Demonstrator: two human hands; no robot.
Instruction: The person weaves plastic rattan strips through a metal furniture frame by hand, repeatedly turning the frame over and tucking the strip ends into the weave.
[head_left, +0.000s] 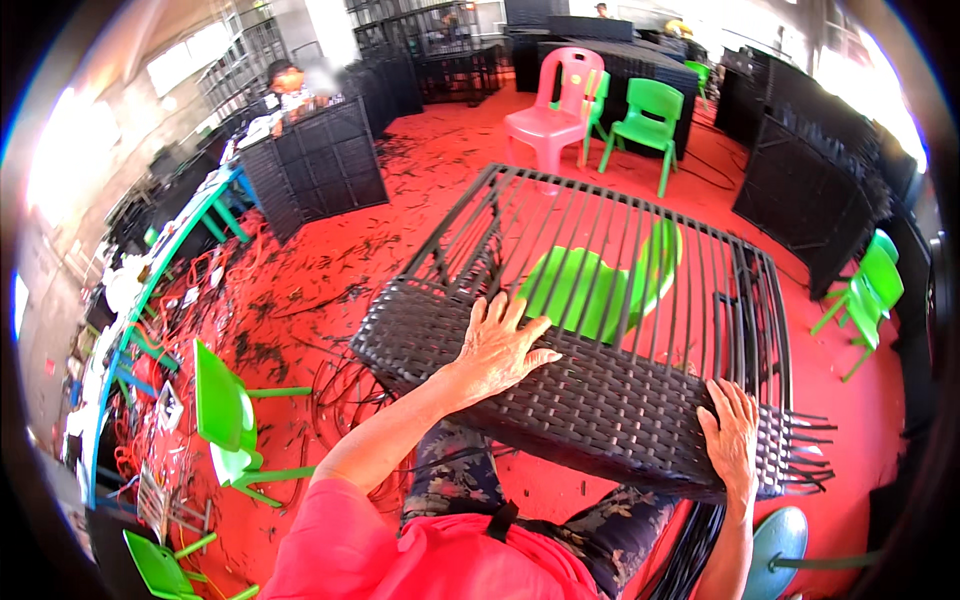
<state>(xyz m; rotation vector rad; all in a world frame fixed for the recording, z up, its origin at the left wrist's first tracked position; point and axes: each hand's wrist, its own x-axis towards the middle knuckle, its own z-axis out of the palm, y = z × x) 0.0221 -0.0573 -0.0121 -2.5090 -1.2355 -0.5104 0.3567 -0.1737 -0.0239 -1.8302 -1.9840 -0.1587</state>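
- Left hand: I read it as open, palm down, fingers spread over the far edge of the woven section.
- Partly woven black wicker frame: located directly beneath both hands. The woven section's long axis runs left to right, right end nearer the body; the unwoven part extends forward.
- Right hand: open, resting near the section's right end.
- Loose strand ends: just right of the right hand, the nearer one.
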